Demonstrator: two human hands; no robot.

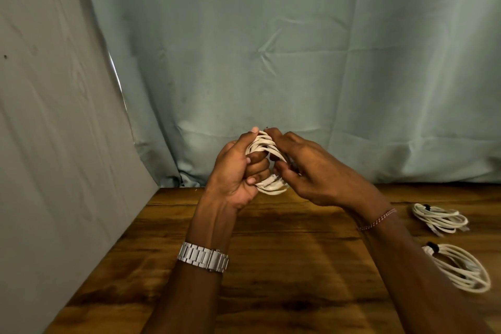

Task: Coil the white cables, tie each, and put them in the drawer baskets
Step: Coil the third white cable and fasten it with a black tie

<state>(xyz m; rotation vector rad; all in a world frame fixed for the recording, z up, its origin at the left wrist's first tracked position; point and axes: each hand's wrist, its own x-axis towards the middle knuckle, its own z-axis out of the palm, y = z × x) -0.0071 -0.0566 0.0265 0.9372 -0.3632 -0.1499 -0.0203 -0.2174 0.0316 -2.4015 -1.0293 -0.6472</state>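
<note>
— Head view: what's lying around them?

— Two tied cable bundles, the far bundle [440, 218] and the near bundle [461, 268], sit apart at the right on the grainy wooden tabletop [284, 252], each cinched with a dark tie. Wrinkled pale cloth [271, 49] hangs behind.

— And the hands?

— Left hand [238, 171] curls round a smooth white cable coil [267, 149], held above the tabletop; right hand [303, 168] pinches its loops, hiding part.

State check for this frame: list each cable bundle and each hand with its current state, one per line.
held cable: coiled, gripped in both hands above the table, tie not visible
far coil: on table, tied with dark band
near coil: on table, tied with dark band
left hand: gripping held cable
right hand: gripping held cable
</note>
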